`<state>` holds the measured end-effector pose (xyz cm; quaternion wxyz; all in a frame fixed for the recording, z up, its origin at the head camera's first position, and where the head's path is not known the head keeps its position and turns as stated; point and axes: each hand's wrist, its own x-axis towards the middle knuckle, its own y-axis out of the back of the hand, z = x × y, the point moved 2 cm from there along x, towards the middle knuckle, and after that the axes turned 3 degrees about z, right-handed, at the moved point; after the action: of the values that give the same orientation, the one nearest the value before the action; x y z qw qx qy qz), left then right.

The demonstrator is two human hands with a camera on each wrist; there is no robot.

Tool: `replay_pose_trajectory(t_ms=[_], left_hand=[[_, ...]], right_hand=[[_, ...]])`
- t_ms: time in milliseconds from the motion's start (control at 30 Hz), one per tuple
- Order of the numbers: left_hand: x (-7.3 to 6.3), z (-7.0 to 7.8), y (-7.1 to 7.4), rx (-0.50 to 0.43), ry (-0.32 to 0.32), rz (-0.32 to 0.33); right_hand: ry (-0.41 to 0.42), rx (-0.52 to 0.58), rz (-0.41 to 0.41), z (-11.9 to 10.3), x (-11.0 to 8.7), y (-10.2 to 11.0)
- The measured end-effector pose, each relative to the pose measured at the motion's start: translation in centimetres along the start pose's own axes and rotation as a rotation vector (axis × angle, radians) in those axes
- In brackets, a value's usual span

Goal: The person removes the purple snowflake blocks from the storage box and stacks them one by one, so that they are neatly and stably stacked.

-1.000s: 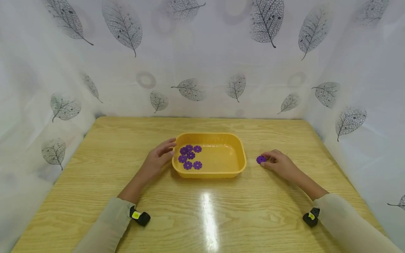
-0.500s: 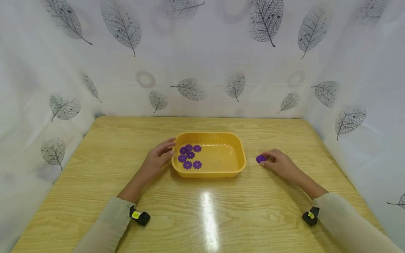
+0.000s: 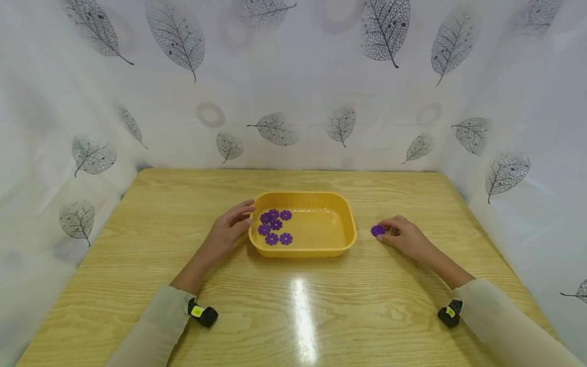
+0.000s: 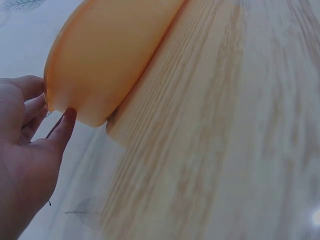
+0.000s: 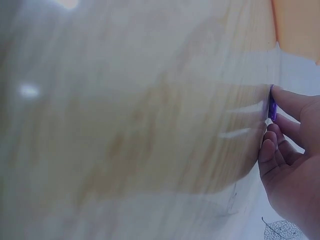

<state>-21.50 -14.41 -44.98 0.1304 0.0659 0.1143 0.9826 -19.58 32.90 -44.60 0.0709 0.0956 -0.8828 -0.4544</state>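
Observation:
My right hand rests on the table to the right of the tray, thumb and fingertips pinching the edges of a purple notched plastic disc. That disc lies flat at the table surface, and the right wrist view catches it edge-on as a thin purple strip. At the other side, my left hand has its fingertips and thumb against the left end of the yellow plastic tray. Its fingers are loosely extended beside the tray wall in the left wrist view. Several matching purple discs lie in the tray's left half, some overlapping.
A pale wooden table carries the tray near its middle. White leaf-printed curtains hang behind it and along both sides. Black wrist cameras sit by the cuffs of both sleeves.

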Motion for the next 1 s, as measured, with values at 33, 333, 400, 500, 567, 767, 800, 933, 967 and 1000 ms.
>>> replay_pose_trajectory(t_ms=[33, 333, 400, 500, 567, 767, 800, 933, 967, 1000], left_hand=[[0.00, -0.02, -0.01, 0.000, -0.001, 0.000], [-0.03, -0.12, 0.00, -0.003, -0.004, -0.002], [0.00, -0.15, 0.01, -0.002, -0.007, -0.002], [0.02, -0.16, 0.03, -0.004, -0.008, 0.000], [0.04, -0.16, 0.04, -0.006, -0.009, 0.001], [0.01, -0.13, 0.04, -0.005, -0.009, -0.003], [0.01, -0.12, 0.05, -0.004, -0.008, -0.004], [0.03, -0.13, 0.06, -0.006, -0.003, -0.004], [0.04, -0.14, 0.06, -0.005, -0.001, -0.005], [0.05, -0.14, 0.06, -0.003, 0.000, -0.006]], right_hand=[[0.000, 0.001, -0.001, 0.02, -0.01, -0.01], [-0.001, -0.011, -0.002, -0.17, -0.02, -0.01], [-0.003, -0.010, -0.003, -0.22, 0.00, 0.03], [0.002, -0.002, -0.005, -0.21, 0.02, 0.05], [0.005, 0.000, -0.004, -0.18, 0.06, 0.04], [0.012, -0.012, -0.004, -0.03, 0.12, -0.06], [0.013, -0.011, -0.006, -0.02, 0.13, -0.08], [0.007, -0.017, -0.010, -0.06, 0.11, 0.00], [-0.002, -0.018, -0.009, -0.10, 0.11, 0.07], [-0.012, -0.018, -0.007, -0.13, 0.12, 0.18]])
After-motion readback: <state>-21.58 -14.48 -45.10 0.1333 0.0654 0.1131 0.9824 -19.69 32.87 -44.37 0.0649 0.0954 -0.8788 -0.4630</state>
